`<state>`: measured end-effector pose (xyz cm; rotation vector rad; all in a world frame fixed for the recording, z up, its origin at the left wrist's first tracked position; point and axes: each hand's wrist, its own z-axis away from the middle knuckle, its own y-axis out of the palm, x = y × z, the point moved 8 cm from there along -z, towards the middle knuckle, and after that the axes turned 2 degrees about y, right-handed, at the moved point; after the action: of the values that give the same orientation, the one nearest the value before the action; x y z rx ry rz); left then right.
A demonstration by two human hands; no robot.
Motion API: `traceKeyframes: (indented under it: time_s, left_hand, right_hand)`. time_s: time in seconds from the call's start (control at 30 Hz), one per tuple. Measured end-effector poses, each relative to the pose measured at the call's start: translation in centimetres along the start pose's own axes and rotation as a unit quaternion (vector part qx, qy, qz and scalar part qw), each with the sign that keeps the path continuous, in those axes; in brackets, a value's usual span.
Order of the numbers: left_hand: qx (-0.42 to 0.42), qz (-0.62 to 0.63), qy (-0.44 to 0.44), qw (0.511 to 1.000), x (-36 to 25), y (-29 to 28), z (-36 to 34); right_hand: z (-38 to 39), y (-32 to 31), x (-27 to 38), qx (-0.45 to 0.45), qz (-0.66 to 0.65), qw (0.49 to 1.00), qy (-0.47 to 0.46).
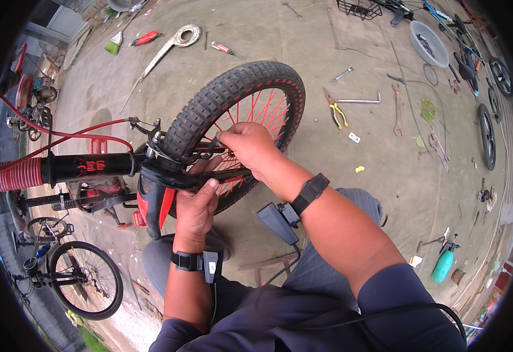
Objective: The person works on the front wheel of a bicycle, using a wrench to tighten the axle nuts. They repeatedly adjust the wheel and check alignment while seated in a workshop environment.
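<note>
- Counted: one front wheel with a knobbly black tyre and red spokes, one black fork and two bare hands, each wrist with one black strap.
- On the concrete floor, clockwise from the wheel: one screwdriver at 12 o'clock; one small spanner and one grey basin at 2; one pair of yellow-handled pliers, one L-shaped bar and one larger spanner near 3; one green spray bottle at 4.
- The left hand has its grip around the fork leg, thumb on the near side; the wheel lies at 1 o'clock from it.
- The right hand curls in beside a brake arm, with the tyre at 10 o'clock; whether that grip is clenched or pinching something, I cannot tell.
- The right hand and forearm cover part of the spokes, and the hub is hard to make out.
- The basin's contents are unclear.
</note>
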<state>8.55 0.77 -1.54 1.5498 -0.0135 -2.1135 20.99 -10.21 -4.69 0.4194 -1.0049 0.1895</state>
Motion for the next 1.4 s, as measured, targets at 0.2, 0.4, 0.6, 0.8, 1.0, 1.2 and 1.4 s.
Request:
traceKeyframes:
  time_s: [0.2,0.4,0.6,0.8,1.0,1.2,1.4]
  left_hand:
    - [-0.064,-0.057,0.044,0.995,-0.5,-0.7,1.1]
    - [-0.184,-0.075,0.110,0.974,0.5,-3.6,3.6]
    - [-0.103,-0.011,0.029,0.994,2.3,-1.4,6.9]
    - [-0.022,0.103,-0.002,0.994,1.4,1.4,8.7]
    - [-0.017,0.126,-0.009,0.992,2.0,1.3,9.5]
    - [-0.019,0.158,-0.029,0.987,2.6,1.9,9.5]
    - [-0.065,0.076,0.013,0.995,2.3,1.7,9.2]
  right_hand:
    - [1.1,-1.6,0.2,-0.008,-0.062,0.998,0.010]
    - [4.5,-2.5,1.0,0.010,-0.101,0.994,0.048]
    - [8.6,-1.0,1.0,0.065,-0.110,0.990,0.054]
    - [12.0,1.3,-0.5,0.155,0.047,0.987,-0.021]
    - [13.1,1.8,-1.8,0.179,0.006,0.984,-0.016]
    - [13.5,1.3,-2.2,0.159,0.056,0.985,-0.035]
    - [13.4,0.9,-2.0,0.118,0.130,0.981,-0.081]
